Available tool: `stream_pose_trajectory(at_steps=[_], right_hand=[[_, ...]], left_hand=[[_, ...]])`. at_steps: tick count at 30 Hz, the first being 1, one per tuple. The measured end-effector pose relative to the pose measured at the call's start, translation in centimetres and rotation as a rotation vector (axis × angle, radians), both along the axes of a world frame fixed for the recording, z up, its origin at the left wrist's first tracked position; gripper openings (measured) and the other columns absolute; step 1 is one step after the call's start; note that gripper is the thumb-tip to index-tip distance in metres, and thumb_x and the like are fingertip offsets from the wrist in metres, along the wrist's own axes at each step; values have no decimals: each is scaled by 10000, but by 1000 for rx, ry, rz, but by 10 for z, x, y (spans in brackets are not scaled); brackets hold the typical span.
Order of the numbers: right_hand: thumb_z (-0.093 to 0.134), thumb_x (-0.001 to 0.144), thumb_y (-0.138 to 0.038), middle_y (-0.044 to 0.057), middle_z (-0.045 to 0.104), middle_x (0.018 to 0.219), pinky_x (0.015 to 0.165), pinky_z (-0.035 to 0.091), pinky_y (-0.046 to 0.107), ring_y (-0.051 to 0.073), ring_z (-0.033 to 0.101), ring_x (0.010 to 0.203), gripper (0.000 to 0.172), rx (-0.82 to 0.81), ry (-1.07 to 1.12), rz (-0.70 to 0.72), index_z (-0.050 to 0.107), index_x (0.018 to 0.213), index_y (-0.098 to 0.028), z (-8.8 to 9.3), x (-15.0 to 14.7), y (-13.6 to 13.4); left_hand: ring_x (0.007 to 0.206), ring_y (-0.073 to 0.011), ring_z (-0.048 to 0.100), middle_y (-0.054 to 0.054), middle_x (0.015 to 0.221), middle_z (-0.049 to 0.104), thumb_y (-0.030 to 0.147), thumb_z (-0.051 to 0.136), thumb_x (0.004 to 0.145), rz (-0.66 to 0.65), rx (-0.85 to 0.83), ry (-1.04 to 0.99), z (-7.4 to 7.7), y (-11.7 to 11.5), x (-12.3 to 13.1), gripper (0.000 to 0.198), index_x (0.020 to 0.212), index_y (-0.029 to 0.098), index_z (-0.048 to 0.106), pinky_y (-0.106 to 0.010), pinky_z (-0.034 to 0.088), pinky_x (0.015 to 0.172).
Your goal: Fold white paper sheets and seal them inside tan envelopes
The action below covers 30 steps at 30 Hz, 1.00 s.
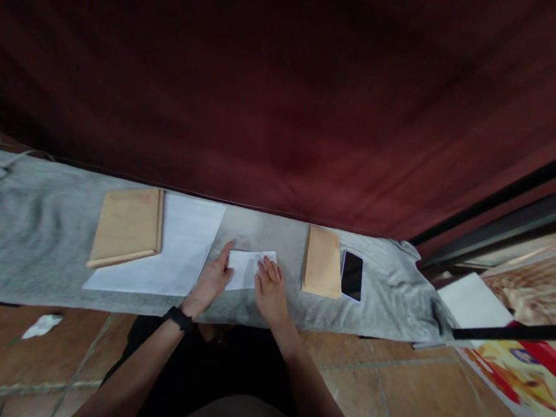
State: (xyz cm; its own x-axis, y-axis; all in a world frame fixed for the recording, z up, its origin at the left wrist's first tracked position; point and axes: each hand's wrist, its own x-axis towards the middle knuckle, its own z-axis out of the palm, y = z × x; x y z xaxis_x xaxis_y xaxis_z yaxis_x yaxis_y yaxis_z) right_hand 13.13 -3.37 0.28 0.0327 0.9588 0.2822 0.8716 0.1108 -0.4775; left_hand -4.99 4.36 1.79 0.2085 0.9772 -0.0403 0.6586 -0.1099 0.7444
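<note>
Red curtain [267, 104], grey cloth [37, 226], two hands on a small paper [242, 279].
On the cloth's left lies a white sheet [188, 233], partly under a brown stack [128, 221]; a smaller brown stack [323, 261] lies to the right. Between sheet and smaller stack, the left hand [209, 285] is at the paper's left edge, thumb and forefinger spread; the right hand [270, 292] rests loosely on its right part, fingers extended. Neither visibly pinches it. The paper lies flat on the cloth, probably light, limp, easily creased and apt to slide; an edge or corner looks the best hold. Smallest, a phone [352, 277] lies just beside the smaller stack.
</note>
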Motion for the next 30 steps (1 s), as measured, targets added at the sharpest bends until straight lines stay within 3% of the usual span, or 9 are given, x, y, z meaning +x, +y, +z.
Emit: stream_pose_trajectory(at_steps=[4,8,12,15,19,25,30], right_hand=[[480,1028,-323,123,422,1581,1218,283,470,260,368,1474,492,-39,-207,18,476,1492,-161,-6,-10,6],[451,1042,-327,143,355,1611,1219,265,488,272,327,1497,524,-33,-261,7,410,1533,-150,-11,-9,5],[450,1025,-260,146,296,1635,1225,240,487,270,274,1520,571,-87,-306,85,326,1572,-155,-10,-4,4],[438,1024,-239,127,308,1633,1223,241,479,261,282,1516,565,-100,-314,112,325,1575,-184,-8,0,5],[374,1051,-251,121,337,1620,1217,247,497,263,322,1497,521,-57,-292,56,349,1563,-155,-10,2,8],[382,1059,-295,155,394,1583,1211,259,521,280,373,1467,519,-27,-282,-31,383,1539,-97,-15,17,10],[360,1066,-297,173,414,1568,1208,266,525,287,363,1473,517,-20,-279,-100,388,1535,-79,-9,27,10]], left_hand=[[756,-227,675,-72,904,705,181,478,859,43,38,88,4,-6,1,719,1559,119,327,-347,544,744],[1183,-277,622,-184,1314,627,255,379,977,126,344,158,-1,-27,20,533,1489,117,434,-427,504,1014],[1446,-284,414,-183,1524,488,401,327,1023,-88,432,271,-13,-48,52,567,1479,85,446,-468,360,1188],[1497,-278,335,-182,1565,435,450,307,1022,-122,420,367,-22,-52,61,629,1510,65,407,-480,286,1229],[1519,-290,275,-206,1592,370,429,301,1015,-67,421,443,-27,-45,50,658,1524,18,372,-486,251,1240],[1515,-299,283,-210,1603,340,389,319,1010,-6,412,492,-25,-43,37,658,1543,4,321,-487,230,1243],[1504,-320,307,-233,1582,368,404,291,1020,-3,418,519,-23,-45,35,662,1530,-16,341,-503,230,1237]])
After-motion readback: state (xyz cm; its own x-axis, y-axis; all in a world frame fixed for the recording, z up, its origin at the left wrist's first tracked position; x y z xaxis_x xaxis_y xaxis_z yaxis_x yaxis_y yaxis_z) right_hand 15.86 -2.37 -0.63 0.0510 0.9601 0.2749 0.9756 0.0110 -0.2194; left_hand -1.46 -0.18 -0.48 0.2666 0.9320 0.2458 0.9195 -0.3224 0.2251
